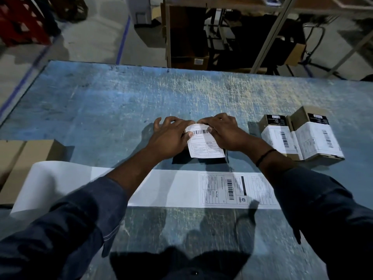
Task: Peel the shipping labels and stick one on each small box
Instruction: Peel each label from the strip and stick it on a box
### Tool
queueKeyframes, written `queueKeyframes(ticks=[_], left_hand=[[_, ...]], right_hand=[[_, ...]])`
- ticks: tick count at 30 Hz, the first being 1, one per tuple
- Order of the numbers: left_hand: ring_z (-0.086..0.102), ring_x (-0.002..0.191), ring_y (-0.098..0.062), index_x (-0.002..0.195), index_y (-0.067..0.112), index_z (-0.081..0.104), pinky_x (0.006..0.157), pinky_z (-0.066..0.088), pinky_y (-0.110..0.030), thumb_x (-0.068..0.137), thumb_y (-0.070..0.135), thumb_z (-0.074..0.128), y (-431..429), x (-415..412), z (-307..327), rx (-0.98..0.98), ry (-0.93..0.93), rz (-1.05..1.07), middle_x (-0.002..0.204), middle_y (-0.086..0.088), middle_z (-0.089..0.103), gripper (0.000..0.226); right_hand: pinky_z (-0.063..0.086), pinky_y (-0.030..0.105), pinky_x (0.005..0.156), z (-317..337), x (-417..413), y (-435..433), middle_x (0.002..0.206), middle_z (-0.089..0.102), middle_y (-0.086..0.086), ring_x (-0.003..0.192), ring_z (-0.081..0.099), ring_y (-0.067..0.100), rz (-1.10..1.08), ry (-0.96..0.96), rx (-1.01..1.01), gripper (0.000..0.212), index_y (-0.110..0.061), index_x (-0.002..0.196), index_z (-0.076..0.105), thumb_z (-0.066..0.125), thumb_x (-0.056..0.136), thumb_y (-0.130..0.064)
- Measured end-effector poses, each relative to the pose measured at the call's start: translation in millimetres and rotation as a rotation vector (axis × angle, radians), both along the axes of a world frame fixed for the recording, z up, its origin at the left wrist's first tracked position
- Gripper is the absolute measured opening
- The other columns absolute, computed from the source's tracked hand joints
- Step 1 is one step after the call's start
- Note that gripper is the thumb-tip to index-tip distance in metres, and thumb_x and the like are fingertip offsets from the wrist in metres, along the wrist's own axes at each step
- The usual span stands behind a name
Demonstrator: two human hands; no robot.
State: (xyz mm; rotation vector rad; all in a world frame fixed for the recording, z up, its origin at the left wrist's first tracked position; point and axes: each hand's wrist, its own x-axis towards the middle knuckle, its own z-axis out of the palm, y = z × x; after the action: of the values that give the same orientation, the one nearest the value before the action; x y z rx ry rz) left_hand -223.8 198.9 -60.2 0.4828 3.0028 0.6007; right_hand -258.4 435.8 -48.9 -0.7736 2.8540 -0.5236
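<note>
A white shipping label [203, 144] lies over a small dark box [181, 159] at the middle of the blue table; the box is mostly hidden under the label and my hands. My left hand [171, 136] presses the label's left edge with its thumb, and its fingers spread over the box's far side. My right hand [224, 132] holds down the label's right and top edge. A long strip of label backing [165, 188] runs across the table in front of me, with two printed labels [224, 188] on its right part. Two small boxes [279, 136] [317, 136] with labels stuck on stand at the right.
Plain brown cartons [22, 158] sit at the table's left edge. The backing strip's left end [38, 178] curls up. Beyond the table's far edge [141, 65] are shelving with cartons [189, 37], a metal frame [270, 35] and a red crate [20, 21] on the floor.
</note>
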Motion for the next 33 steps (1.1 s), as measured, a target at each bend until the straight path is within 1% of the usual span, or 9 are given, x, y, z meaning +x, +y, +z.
queueKeyframes(ticks=[6, 12, 14, 16, 19, 23, 26, 29, 33], left_hand=[[0.021, 0.153, -0.025, 0.144, 0.031, 0.047, 0.123, 0.005, -0.065, 0.104, 0.057, 0.029, -2, -1, -3, -0.025, -0.081, 0.045, 0.154, 0.003, 0.047, 0.052], [0.006, 0.159, -0.031, 0.146, 0.028, 0.045, 0.123, -0.003, -0.069, 0.106, 0.061, 0.029, 0, 4, -6, -0.065, -0.114, 0.137, 0.161, -0.001, 0.034, 0.055], [0.009, 0.158, -0.033, 0.147, 0.028, 0.046, 0.123, -0.001, -0.068, 0.105, 0.065, 0.021, -2, 7, -12, -0.018, -0.093, 0.134, 0.163, -0.001, 0.033, 0.061], [0.016, 0.156, -0.033, 0.149, 0.028, 0.048, 0.124, 0.012, -0.064, 0.102, 0.07, 0.008, -13, 14, -19, 0.118, 0.015, 0.072, 0.165, 0.0, 0.033, 0.075], [0.014, 0.158, -0.023, 0.157, 0.031, 0.039, 0.128, 0.015, -0.053, 0.103, 0.069, 0.029, -31, 26, -22, 0.317, 0.124, -0.054, 0.17, 0.007, 0.026, 0.067], [0.004, 0.16, -0.016, 0.163, 0.039, 0.021, 0.126, 0.013, -0.038, 0.081, 0.077, 0.068, -43, 33, -19, 0.095, 0.068, -0.258, 0.172, 0.017, 0.009, 0.101], [0.022, 0.153, -0.024, 0.162, 0.034, 0.028, 0.124, 0.028, -0.04, 0.079, 0.059, 0.081, -41, 21, -19, 0.061, 0.142, -0.3, 0.171, 0.007, 0.021, 0.101], [0.04, 0.139, -0.025, 0.158, 0.032, 0.04, 0.109, 0.047, -0.042, 0.085, 0.025, 0.08, -39, 8, -18, 0.059, 0.183, -0.304, 0.161, 0.002, 0.04, 0.084], [0.05, 0.13, -0.005, 0.151, 0.042, 0.048, 0.104, 0.046, -0.025, 0.09, 0.046, 0.078, -51, -6, 3, 0.214, -0.125, -0.348, 0.151, 0.019, 0.052, 0.069]], right_hand=[[0.018, 0.044, 0.112, 0, -6, 6, 0.144, 0.054, 0.002, 0.142, 0.029, 0.026, -0.043, -0.069, 0.079, 0.036, -0.022, 0.143, 0.05, 0.038, 0.11, -0.033], [0.02, 0.056, 0.116, 0, -2, 13, 0.153, 0.045, 0.006, 0.149, 0.023, 0.034, -0.124, -0.005, 0.281, 0.062, -0.014, 0.14, 0.046, 0.025, 0.102, -0.059], [0.019, 0.052, 0.119, -3, 0, 13, 0.158, 0.041, 0.008, 0.152, 0.023, 0.032, -0.196, -0.127, 0.074, 0.059, -0.012, 0.146, 0.047, 0.035, 0.106, -0.053], [0.023, 0.038, 0.122, -5, 11, 16, 0.16, 0.041, 0.009, 0.152, 0.029, 0.025, -0.323, -0.35, -0.461, 0.056, -0.013, 0.145, 0.053, 0.045, 0.101, -0.047], [0.029, 0.022, 0.12, -16, 35, 30, 0.162, 0.039, 0.001, 0.152, 0.031, 0.009, -0.265, -0.364, -0.827, 0.056, -0.02, 0.148, 0.048, 0.058, 0.095, -0.035], [0.021, 0.048, 0.127, -40, 44, 48, 0.17, 0.022, -0.007, 0.158, 0.016, 0.02, -0.046, -0.058, -0.424, 0.091, -0.029, 0.162, 0.027, 0.075, 0.084, -0.021], [0.026, 0.06, 0.12, -39, 36, 35, 0.169, 0.023, -0.009, 0.155, 0.021, 0.025, 0.066, 0.139, -0.163, 0.082, -0.035, 0.16, 0.03, 0.069, 0.088, -0.043], [0.038, 0.056, 0.111, -29, 27, 27, 0.156, 0.045, 0.001, 0.144, 0.04, 0.028, 0.112, 0.158, -0.177, 0.068, -0.029, 0.153, 0.046, 0.067, 0.091, -0.047], [0.043, 0.04, 0.112, -5, 27, 31, 0.143, 0.06, -0.005, 0.134, 0.054, 0.014, 0.113, -0.059, -0.308, 0.063, -0.025, 0.144, 0.059, 0.081, 0.086, -0.038]])
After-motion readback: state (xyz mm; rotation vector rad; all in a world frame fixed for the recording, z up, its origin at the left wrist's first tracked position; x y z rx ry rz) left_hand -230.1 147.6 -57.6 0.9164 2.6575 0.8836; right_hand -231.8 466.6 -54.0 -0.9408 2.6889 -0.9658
